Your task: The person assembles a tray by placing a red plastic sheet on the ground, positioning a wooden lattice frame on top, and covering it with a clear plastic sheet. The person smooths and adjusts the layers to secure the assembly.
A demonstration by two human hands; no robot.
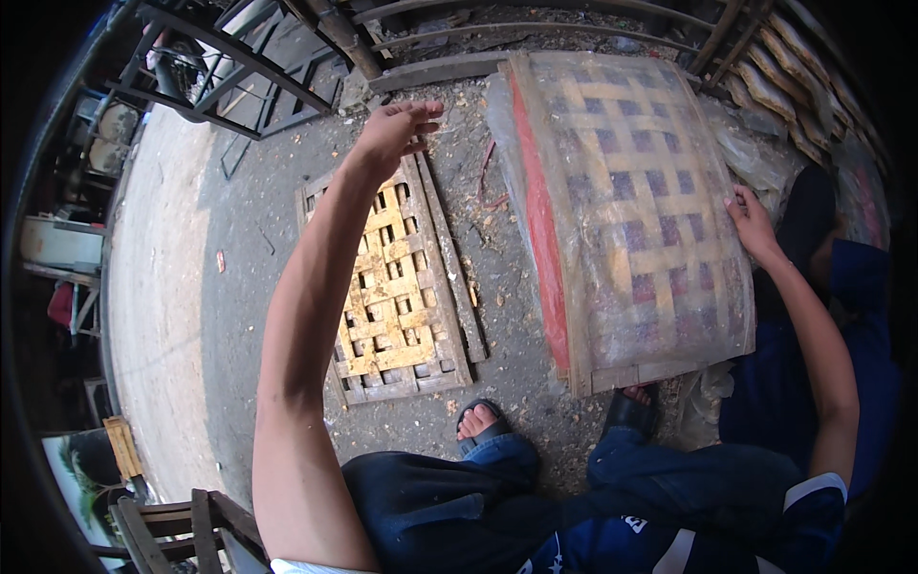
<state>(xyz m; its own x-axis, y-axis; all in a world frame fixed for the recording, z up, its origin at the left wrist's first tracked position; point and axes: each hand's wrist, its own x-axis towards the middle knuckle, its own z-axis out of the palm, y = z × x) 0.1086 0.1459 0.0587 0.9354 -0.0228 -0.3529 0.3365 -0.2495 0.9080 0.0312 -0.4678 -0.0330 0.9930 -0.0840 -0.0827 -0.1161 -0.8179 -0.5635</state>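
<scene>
My left hand is raised above the far end of a woven bamboo rack. Its fingers are apart and hold nothing that I can see. The rack has a pale wooden frame and a yellowish, stained lattice, and it lies on the ground. To its right is a large lattice panel or stack wrapped in a clear plastic sheet. Red material shows along the left side of that stack. My right hand is at the stack's right edge, its fingers closed on the plastic there.
Dark metal frames stand at the far left. A wooden rail borders the back. Wavy stacked sheets are at the far right. A person in dark blue clothes is close on my right. Wooden slats are at the near left.
</scene>
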